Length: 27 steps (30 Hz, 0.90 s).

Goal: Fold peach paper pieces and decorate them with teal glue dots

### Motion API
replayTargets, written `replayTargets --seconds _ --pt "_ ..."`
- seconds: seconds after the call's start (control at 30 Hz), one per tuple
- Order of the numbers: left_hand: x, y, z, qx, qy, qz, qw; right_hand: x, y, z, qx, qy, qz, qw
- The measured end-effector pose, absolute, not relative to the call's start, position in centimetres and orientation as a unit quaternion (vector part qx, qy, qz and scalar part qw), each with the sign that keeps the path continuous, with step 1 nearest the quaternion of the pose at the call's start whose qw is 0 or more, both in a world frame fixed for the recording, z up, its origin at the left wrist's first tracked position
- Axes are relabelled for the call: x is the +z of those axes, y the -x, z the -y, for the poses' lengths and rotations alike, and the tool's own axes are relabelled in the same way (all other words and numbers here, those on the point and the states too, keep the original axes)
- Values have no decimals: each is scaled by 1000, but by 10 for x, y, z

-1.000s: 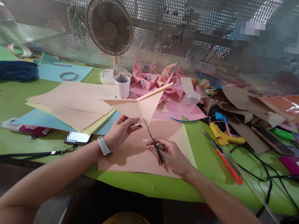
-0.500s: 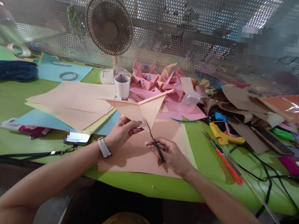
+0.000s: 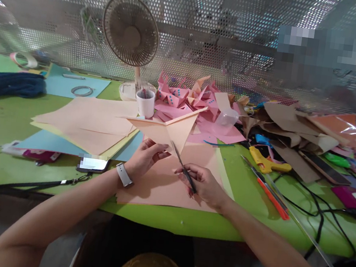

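My left hand (image 3: 149, 155), with a light watch on its wrist, pinches the lower edge of a folded peach paper (image 3: 155, 131) held up above the table. The paper spreads into two pointed flaps, left and upper right. My right hand (image 3: 202, 182) is closed around the dark handles of a pair of scissors (image 3: 186, 172). The scissor blades lie against the paper near its middle fold, pointing up and left. Whether they are cutting through it I cannot tell. Under both hands lies a stack of peach sheets (image 3: 170, 189).
Peach, yellow and blue sheets (image 3: 85, 117) lie left, beside a lit phone (image 3: 93, 165). Behind stand a white cup (image 3: 145, 103) and a fan (image 3: 130, 31). Pink folded papers (image 3: 186, 97) are heaped at the back. A yellow glue gun (image 3: 268, 162) and an orange-red cutter (image 3: 274, 199) lie right.
Almost nothing differs. Both hands, the folded paper and the scissors keep nearly the same place, with only a very slight shift of the view.
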<state>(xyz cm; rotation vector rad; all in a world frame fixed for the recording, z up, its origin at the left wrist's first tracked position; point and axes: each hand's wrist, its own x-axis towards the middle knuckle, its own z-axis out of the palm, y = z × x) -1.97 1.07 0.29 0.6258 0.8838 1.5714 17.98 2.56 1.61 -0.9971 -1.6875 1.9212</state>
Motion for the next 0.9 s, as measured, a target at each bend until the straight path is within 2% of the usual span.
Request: replayTargets --seconds 0.6,0.9 --pt "5 15 -7 660 -264 -387 588 14 -180 -27 693 341 596 221" --pt "11 20 -10 689 -182 -376 592 12 -180 -24 689 341 599 225"
